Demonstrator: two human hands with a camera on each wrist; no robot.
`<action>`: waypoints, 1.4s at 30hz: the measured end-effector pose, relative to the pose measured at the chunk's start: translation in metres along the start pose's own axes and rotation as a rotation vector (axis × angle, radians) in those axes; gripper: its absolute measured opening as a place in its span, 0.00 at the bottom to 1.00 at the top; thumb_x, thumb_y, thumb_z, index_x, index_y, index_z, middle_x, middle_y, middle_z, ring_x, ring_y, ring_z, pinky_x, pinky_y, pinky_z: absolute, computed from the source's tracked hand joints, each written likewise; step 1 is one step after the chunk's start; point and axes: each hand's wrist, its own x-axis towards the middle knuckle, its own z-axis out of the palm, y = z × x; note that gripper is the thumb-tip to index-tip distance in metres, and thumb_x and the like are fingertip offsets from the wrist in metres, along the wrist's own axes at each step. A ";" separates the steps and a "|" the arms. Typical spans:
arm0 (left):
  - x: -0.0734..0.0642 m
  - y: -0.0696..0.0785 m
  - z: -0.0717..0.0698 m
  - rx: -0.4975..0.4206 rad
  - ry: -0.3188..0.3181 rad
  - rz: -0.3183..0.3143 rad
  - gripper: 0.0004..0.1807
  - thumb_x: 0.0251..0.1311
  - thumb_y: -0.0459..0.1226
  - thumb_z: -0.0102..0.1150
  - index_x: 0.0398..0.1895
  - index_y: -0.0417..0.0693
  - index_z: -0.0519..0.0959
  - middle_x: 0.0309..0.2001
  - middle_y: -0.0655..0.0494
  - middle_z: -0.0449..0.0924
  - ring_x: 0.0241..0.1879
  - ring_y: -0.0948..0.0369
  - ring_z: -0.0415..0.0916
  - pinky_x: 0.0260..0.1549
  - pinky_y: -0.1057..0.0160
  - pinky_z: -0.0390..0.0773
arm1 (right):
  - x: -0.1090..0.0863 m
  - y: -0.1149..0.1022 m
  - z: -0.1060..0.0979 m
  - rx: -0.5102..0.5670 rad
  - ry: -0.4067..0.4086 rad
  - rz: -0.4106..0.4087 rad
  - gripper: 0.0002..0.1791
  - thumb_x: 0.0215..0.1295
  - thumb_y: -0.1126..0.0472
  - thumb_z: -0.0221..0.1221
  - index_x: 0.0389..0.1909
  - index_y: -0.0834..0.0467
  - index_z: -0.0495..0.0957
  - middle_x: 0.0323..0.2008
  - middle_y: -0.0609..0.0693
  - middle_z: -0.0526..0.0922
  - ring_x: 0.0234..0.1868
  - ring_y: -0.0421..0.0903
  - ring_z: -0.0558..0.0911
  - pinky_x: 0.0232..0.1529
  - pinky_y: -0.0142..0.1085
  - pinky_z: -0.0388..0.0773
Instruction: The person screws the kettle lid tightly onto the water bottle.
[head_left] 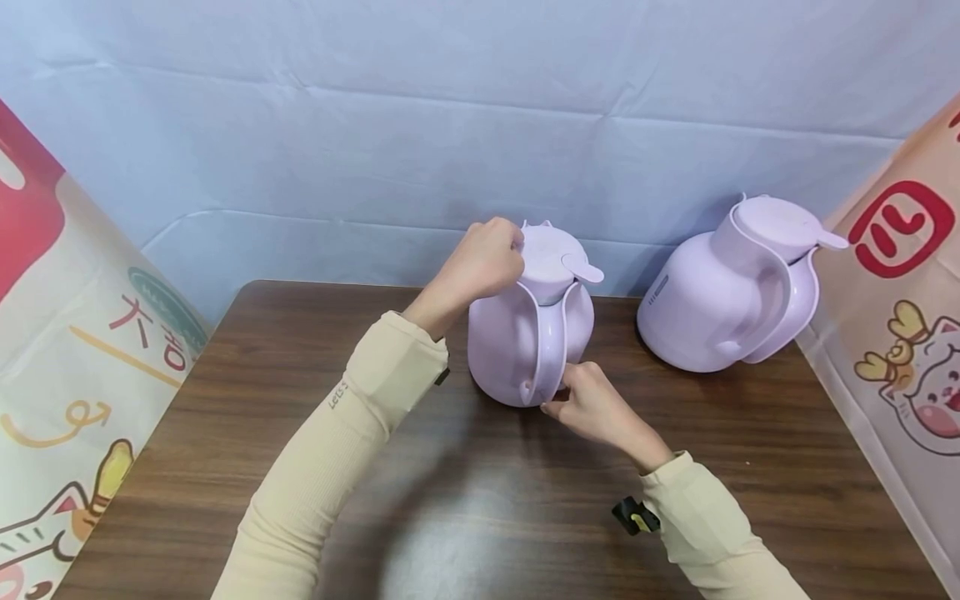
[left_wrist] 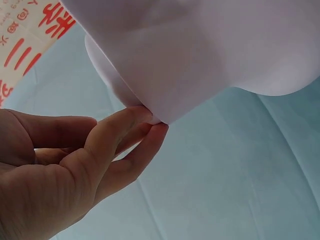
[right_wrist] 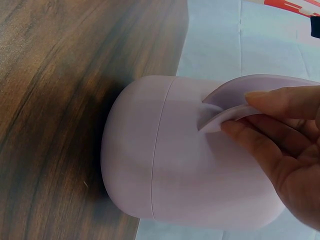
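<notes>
A pale purple thermos jug (head_left: pixel 495 350) stands on the brown wooden table, its round lid with a thumb lever on top. My left hand (head_left: pixel 483 258) is up beside the lid; in the left wrist view its fingertips (left_wrist: pixel 159 131) pinch the tip of the spout (left_wrist: pixel 150 102). Low on the jug's near side, my right hand (head_left: pixel 592 404) grips the bottom of the handle (head_left: pixel 552 350). Seen from the right wrist, thumb and fingers pinch the handle's lower end, where it meets the body.
A second pale purple thermos jug (head_left: pixel 697 300) stands at the back right, handle toward the right. Behind the table (head_left: pixel 750 467) hangs a light blue cloth (head_left: pixel 375 167). Printed cartoon panels flank it, one on the left (head_left: pixel 52 358) and one on the right (head_left: pixel 900 350).
</notes>
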 end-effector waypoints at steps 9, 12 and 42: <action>0.001 -0.001 -0.001 -0.027 -0.010 -0.001 0.13 0.48 0.24 0.40 0.13 0.47 0.58 0.18 0.55 0.57 0.21 0.60 0.58 0.19 0.68 0.59 | -0.001 -0.001 -0.001 0.011 -0.007 0.010 0.10 0.37 0.75 0.64 0.23 0.61 0.80 0.24 0.52 0.82 0.27 0.47 0.81 0.28 0.41 0.76; 0.001 -0.001 -0.001 -0.032 -0.013 -0.003 0.13 0.48 0.24 0.40 0.13 0.47 0.58 0.18 0.55 0.56 0.22 0.59 0.58 0.20 0.68 0.59 | -0.001 -0.001 0.000 0.009 -0.005 0.007 0.10 0.37 0.75 0.64 0.23 0.60 0.80 0.24 0.51 0.82 0.27 0.46 0.81 0.28 0.39 0.76; -0.008 -0.003 -0.002 -0.043 0.009 0.001 0.14 0.55 0.26 0.38 0.15 0.46 0.56 0.19 0.54 0.55 0.20 0.60 0.55 0.21 0.68 0.58 | 0.001 -0.002 0.002 -0.039 0.034 -0.020 0.08 0.39 0.73 0.65 0.22 0.60 0.78 0.21 0.50 0.81 0.24 0.44 0.79 0.25 0.37 0.73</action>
